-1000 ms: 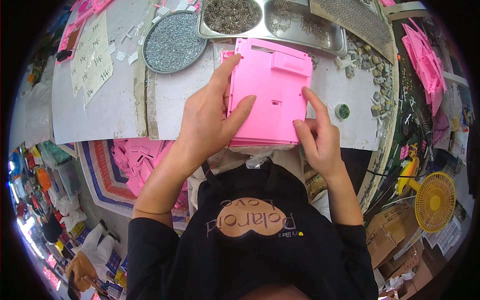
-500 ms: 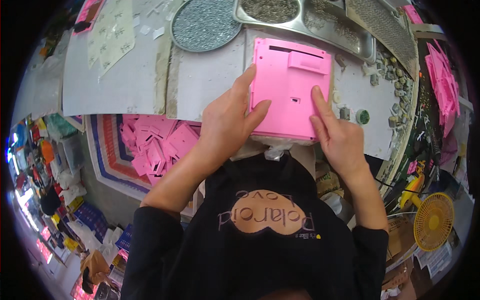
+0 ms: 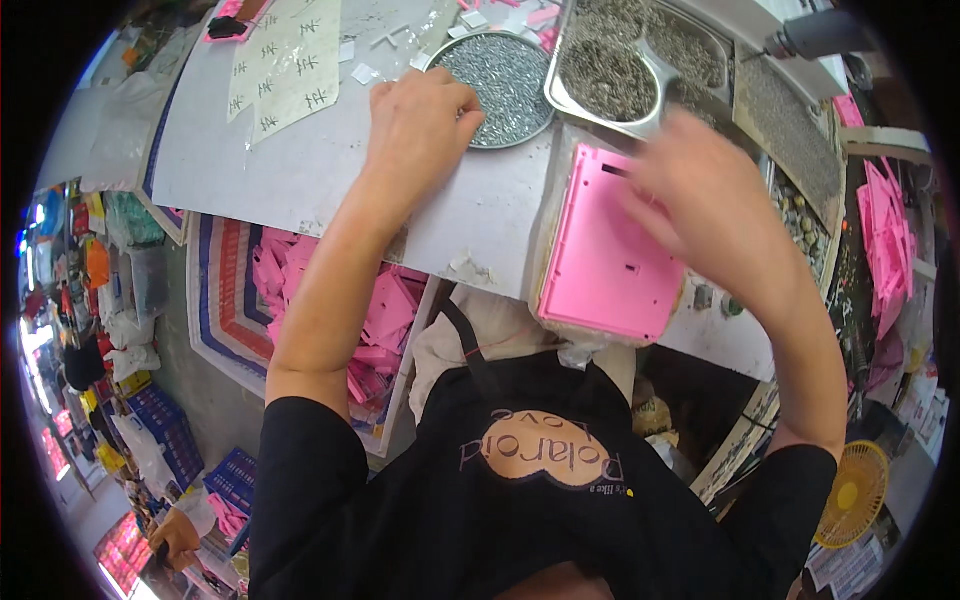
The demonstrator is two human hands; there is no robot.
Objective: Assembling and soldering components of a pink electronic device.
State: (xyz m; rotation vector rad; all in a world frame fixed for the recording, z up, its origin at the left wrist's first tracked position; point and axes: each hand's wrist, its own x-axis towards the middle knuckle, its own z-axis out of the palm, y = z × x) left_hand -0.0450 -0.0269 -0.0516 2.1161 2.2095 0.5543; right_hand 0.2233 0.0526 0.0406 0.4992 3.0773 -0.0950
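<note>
A flat pink plastic casing (image 3: 605, 255) lies on a pad at the table's near edge, with a dark slot near its top and a small hole lower down. My right hand (image 3: 705, 185) is over its upper right part, smeared by motion, so its fingers and any contact are unclear. Further left, my left hand (image 3: 420, 125) is at the left rim of a round tray (image 3: 500, 95) full of small silvery metal pieces. Its fingers are curled and closed, and whatever they may hold is hidden.
Behind the casing stands a steel compartment tray (image 3: 600, 115) with small metal parts. A grey powered hand tool (image 3: 825, 35) is at the far right. Pink parts (image 3: 390, 310) fill a striped bag below the table. A yellow fan (image 3: 855, 490) stands lower right.
Both hands have let go of the pink casing. My left hand has moved away and left to the round tray; my right has lifted over the casing's upper part. The view has shifted.
</note>
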